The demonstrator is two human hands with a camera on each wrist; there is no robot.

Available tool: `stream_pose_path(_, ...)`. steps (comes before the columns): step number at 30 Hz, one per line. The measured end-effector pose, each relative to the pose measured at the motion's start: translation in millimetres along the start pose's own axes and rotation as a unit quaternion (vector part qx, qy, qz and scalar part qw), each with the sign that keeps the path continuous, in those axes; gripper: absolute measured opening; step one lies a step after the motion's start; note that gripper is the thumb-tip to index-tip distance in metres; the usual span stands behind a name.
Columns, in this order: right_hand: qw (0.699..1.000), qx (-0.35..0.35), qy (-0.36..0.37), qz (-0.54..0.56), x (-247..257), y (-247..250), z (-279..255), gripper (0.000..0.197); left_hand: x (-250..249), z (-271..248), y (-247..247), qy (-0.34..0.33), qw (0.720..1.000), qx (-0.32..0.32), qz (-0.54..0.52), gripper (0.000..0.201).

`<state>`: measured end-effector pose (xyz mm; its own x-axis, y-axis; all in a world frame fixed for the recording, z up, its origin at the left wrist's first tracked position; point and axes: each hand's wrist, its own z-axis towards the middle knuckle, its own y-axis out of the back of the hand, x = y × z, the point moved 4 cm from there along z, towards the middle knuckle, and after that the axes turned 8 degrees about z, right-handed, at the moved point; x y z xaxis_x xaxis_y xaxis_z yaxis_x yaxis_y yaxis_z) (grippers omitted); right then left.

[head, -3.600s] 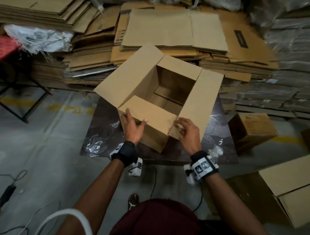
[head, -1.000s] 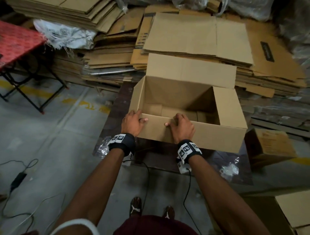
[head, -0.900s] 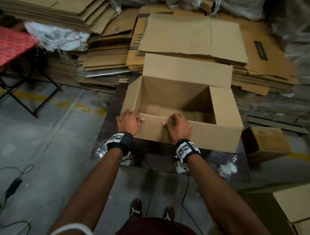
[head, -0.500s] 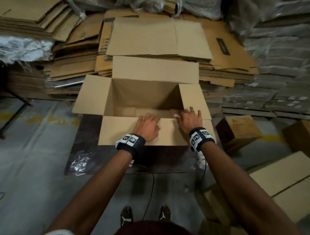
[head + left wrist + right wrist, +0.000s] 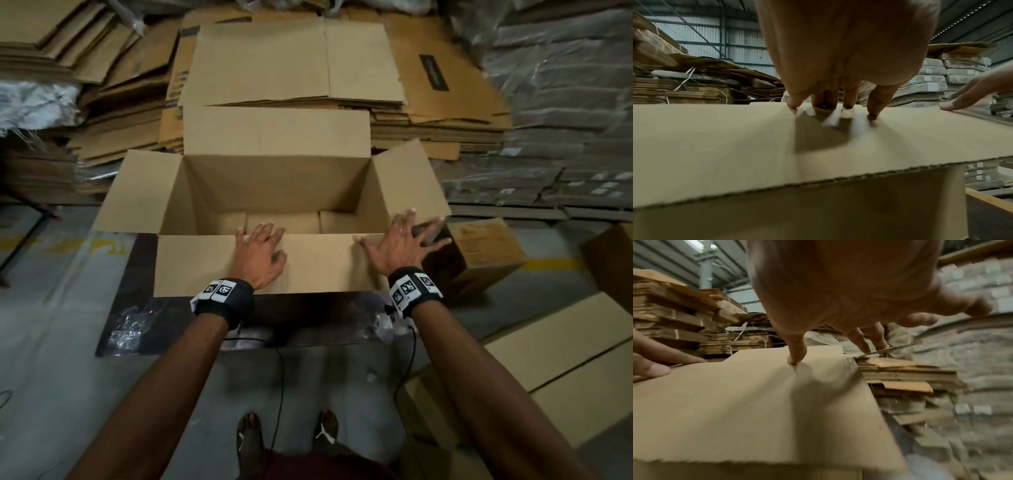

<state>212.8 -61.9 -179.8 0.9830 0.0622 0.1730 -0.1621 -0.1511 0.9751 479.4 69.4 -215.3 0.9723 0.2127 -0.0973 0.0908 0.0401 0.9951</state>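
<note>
On the table (image 5: 137,329), open cardboard box (image 5: 274,181), hands pressing flaps

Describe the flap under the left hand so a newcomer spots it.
Find the dark table with the open cardboard box on it. Its near flap is folded out towards the person. Alone among the four flaps, it has the left hand resting on it.

Your open carton (image 5: 274,185) stands on the bench (image 5: 137,267). Its near flap (image 5: 205,263) overhangs the bench's front edge. Your left hand (image 5: 260,255) lies on that flap's middle. Your right hand (image 5: 397,246) lies at its right end, fingers reaching the right flap (image 5: 407,181). Flattened cartons (image 5: 294,61) are stacked behind the far edge, and a small box (image 5: 486,253) sits on the floor off the right edge.
</note>
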Motion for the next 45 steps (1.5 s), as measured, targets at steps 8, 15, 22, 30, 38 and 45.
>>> stream_pose_path(8, 0.967, 0.033, -0.021, 0.253, -14.5, -42.1, 18.3, 0.112, 0.8, 1.0, -3.7, 0.01, 1.0, 0.029, 0.002, 0.079)
stream_pose_path(15, 0.952, 0.014, -0.02, 0.306, -15.4, -57.2, 25.2, 0.109, -1.3, 0.3, -0.4, 0.005, 0.999, 0.04, 0.0, 0.089)
stream_pose_path(22, 0.972, 0.019, 0.162, 0.171, 35.1, -19.0, -39.2, 0.117, 4.9, -19.6, 4.6, -0.067, 0.983, 0.133, 0.109, 0.16)
stream_pose_path(30, 0.92, -0.019, 0.392, -0.004, 102.5, 4.9, -103.9, 0.092, 39.1, -57.1, 66.1, -0.13, 0.988, -0.067, -0.047, 0.072)
stream_pose_path(38, 0.91, -0.288, 0.294, 0.044, 142.3, 39.9, -71.0, 0.052, 57.4, -35.8, 80.9, -0.061, 0.969, -0.211, 0.115, 0.05)
stream_pose_path(45, 0.959, -0.152, 0.219, 0.096, 129.4, -37.1, -53.6, 0.048, 88.3, -45.8, 13.7, 0.009, 0.995, -0.092, 0.024, 0.086)
